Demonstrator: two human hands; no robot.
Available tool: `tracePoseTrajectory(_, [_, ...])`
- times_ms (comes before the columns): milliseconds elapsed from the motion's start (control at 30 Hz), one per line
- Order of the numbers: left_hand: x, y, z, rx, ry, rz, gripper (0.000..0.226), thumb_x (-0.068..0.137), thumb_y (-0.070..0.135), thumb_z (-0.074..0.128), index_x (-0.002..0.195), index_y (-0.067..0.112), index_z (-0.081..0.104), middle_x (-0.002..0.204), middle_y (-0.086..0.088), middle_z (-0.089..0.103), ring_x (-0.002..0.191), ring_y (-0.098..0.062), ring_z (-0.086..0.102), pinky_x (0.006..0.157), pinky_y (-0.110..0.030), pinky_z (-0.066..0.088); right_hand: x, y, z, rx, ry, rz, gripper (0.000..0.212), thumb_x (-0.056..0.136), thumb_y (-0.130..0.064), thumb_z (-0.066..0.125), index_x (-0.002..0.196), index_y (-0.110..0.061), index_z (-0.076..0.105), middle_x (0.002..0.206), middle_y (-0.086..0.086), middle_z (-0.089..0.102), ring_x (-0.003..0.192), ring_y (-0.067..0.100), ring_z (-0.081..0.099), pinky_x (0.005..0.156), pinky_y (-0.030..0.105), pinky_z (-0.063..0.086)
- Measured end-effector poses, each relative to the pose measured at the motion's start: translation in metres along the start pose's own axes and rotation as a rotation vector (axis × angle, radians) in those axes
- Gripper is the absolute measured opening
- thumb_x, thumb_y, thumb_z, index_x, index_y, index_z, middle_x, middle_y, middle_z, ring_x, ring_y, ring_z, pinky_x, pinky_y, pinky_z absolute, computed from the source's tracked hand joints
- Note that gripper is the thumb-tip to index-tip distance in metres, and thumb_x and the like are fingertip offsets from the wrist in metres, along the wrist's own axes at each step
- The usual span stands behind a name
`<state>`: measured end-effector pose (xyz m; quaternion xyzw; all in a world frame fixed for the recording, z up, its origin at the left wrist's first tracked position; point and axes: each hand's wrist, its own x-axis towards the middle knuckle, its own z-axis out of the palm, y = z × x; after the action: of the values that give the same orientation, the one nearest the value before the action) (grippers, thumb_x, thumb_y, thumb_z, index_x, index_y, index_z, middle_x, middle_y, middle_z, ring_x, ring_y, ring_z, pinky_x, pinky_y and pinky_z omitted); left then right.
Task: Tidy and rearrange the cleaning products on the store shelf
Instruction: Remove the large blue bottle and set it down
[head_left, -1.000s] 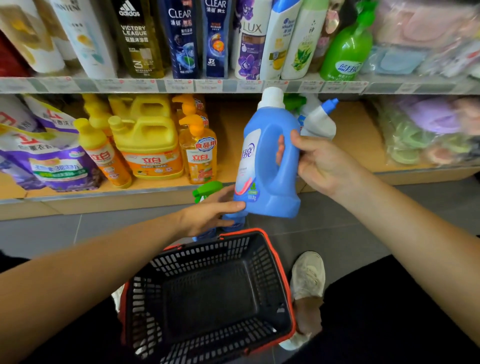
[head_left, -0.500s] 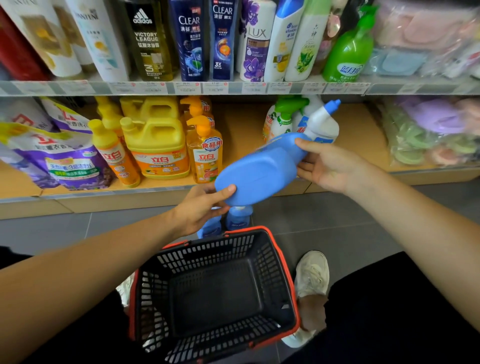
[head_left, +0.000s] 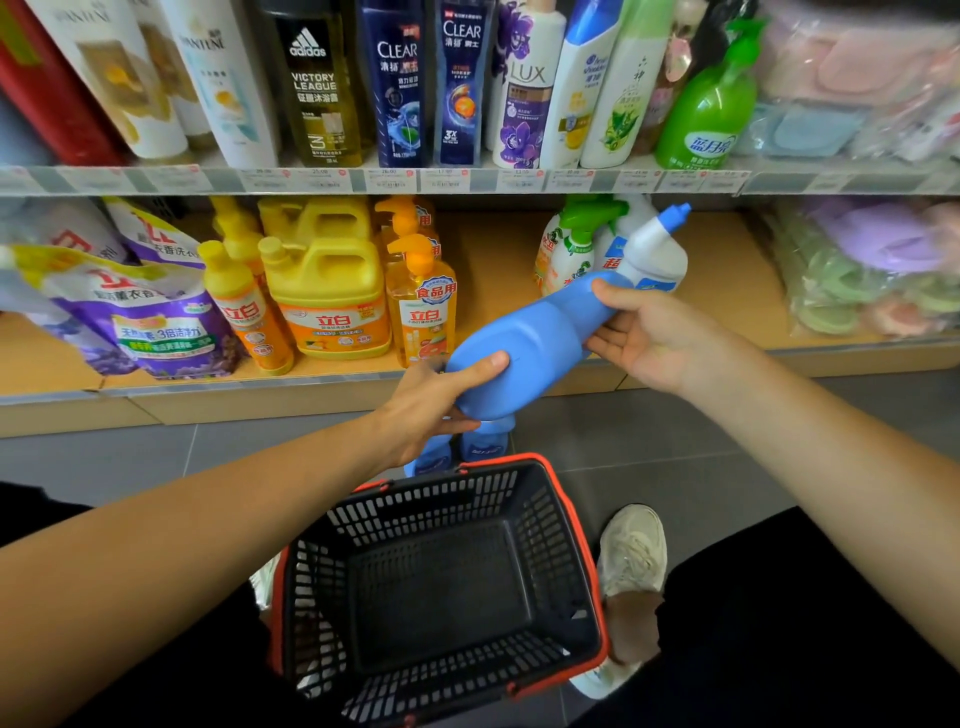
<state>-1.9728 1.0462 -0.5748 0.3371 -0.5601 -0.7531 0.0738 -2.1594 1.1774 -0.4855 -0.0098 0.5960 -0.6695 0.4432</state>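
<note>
The blue bottle (head_left: 524, 343) hangs tilted before a gap on the shelf (head_left: 493, 291), left hand (head_left: 436, 400) gripping its base and right hand (head_left: 649, 338) pinching its neck, so it is not yet shelved, and the floor bottles (head_left: 485, 441) likely remain too.

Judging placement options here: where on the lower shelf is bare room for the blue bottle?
Bare shelf board lies between the orange pump bottle and the green-trigger sprayer, and again between the white angled-neck bottle and the bagged goods. The yellow jugs and pouches crowd the left.
</note>
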Motion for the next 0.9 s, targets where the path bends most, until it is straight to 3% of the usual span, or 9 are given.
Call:
tracePoseTrajectory(167, [0.003, -0.013, -0.018, 0.057, -0.05, 0.091, 0.058, 0.077, 0.045, 0.075, 0.125, 0.014, 0.064, 0.122, -0.014, 0.071, 0.099, -0.032, 0.072, 0.081, -0.037, 0.062, 0.001, -0.003, -0.001, 0.028, 0.022, -0.003, 0.041, 0.091, -0.01, 0.069, 0.13, -0.009, 0.056, 0.101, 0.011, 0.076, 0.087, 0.02, 0.076, 0.06, 0.03, 0.06])
tracePoseTrajectory(233, [0.006, -0.018, -0.024, 0.11, -0.079, 0.168, 0.033, 0.089, 0.029, 0.07, 0.121, 0.019, 0.067, 0.11, -0.009, 0.076, 0.097, -0.023, 0.074, 0.081, -0.032, 0.061, 0.002, -0.005, -0.001, 0.023, 0.023, -0.013, 0.043, 0.09, -0.01, 0.07, 0.131, -0.009, 0.057, 0.097, 0.01, 0.077, 0.085, 0.02, 0.076, 0.06, 0.03, 0.06])
tracePoseTrajectory(300, [0.007, -0.022, -0.027, 0.164, -0.096, 0.224, 0.026, 0.094, 0.015, 0.067, 0.119, 0.021, 0.068, 0.104, 0.0, 0.078, 0.095, -0.013, 0.073, 0.081, -0.027, 0.06, 0.001, -0.006, -0.001, 0.002, 0.018, -0.022, 0.041, 0.09, -0.01, 0.07, 0.13, -0.008, 0.057, 0.095, 0.009, 0.078, 0.084, 0.019, 0.076, 0.06, 0.029, 0.06])
tracePoseTrajectory(433, [0.005, -0.02, -0.028, 0.367, 0.001, 0.352, 0.037, 0.091, 0.004, 0.071, 0.128, 0.003, 0.066, 0.114, -0.01, 0.075, 0.103, -0.02, 0.072, 0.094, -0.042, 0.059, 0.001, -0.006, -0.001, -0.005, 0.01, -0.03, 0.038, 0.091, -0.009, 0.069, 0.127, -0.007, 0.058, 0.093, 0.01, 0.078, 0.084, 0.021, 0.076, 0.062, 0.03, 0.06])
tracePoseTrajectory(500, [0.002, -0.018, -0.027, 0.554, 0.137, 0.508, 0.046, 0.088, 0.008, 0.076, 0.132, 0.006, 0.063, 0.116, -0.006, 0.073, 0.102, -0.014, 0.071, 0.092, -0.039, 0.059, 0.001, -0.005, 0.0, -0.003, 0.009, -0.03, 0.037, 0.09, -0.007, 0.069, 0.125, -0.006, 0.057, 0.094, 0.011, 0.077, 0.086, 0.022, 0.076, 0.064, 0.032, 0.061])
tracePoseTrajectory(567, [-0.005, -0.019, -0.025, 0.705, 0.207, 0.752, 0.059, 0.089, 0.014, 0.077, 0.142, 0.01, 0.053, 0.13, -0.004, 0.064, 0.113, -0.014, 0.064, 0.096, -0.03, 0.056, 0.001, -0.002, 0.0, -0.002, 0.019, -0.018, 0.034, 0.09, -0.006, 0.069, 0.122, -0.006, 0.058, 0.093, 0.012, 0.077, 0.085, 0.023, 0.076, 0.064, 0.034, 0.062])
tracePoseTrajectory(700, [-0.015, -0.037, -0.017, 1.026, 0.021, 1.129, 0.075, 0.094, 0.025, 0.068, 0.156, 0.009, 0.031, 0.166, -0.014, 0.02, 0.153, -0.028, 0.025, 0.122, -0.038, 0.03, 0.001, -0.002, 0.0, 0.036, 0.055, -0.003, 0.029, 0.09, -0.002, 0.067, 0.118, -0.005, 0.06, 0.085, 0.012, 0.077, 0.077, 0.023, 0.076, 0.061, 0.035, 0.062])
tracePoseTrajectory(800, [-0.012, -0.05, -0.013, 1.34, -0.073, 1.233, 0.074, 0.097, 0.03, 0.06, 0.16, 0.016, 0.025, 0.169, -0.014, 0.009, 0.156, -0.034, 0.01, 0.124, -0.048, 0.022, 0.001, -0.002, -0.002, 0.055, 0.078, -0.007, 0.038, 0.089, -0.001, 0.068, 0.126, -0.004, 0.057, 0.095, 0.016, 0.076, 0.082, 0.026, 0.076, 0.061, 0.037, 0.062])
tracePoseTrajectory(900, [-0.01, -0.059, -0.018, 1.455, -0.102, 1.214, 0.08, 0.095, 0.032, 0.058, 0.162, 0.02, 0.015, 0.17, -0.011, 0.004, 0.156, -0.035, 0.005, 0.125, -0.048, 0.018, 0.001, -0.003, -0.002, 0.045, 0.077, -0.01, 0.041, 0.089, -0.001, 0.068, 0.128, -0.003, 0.056, 0.094, 0.016, 0.077, 0.083, 0.026, 0.076, 0.059, 0.035, 0.061])
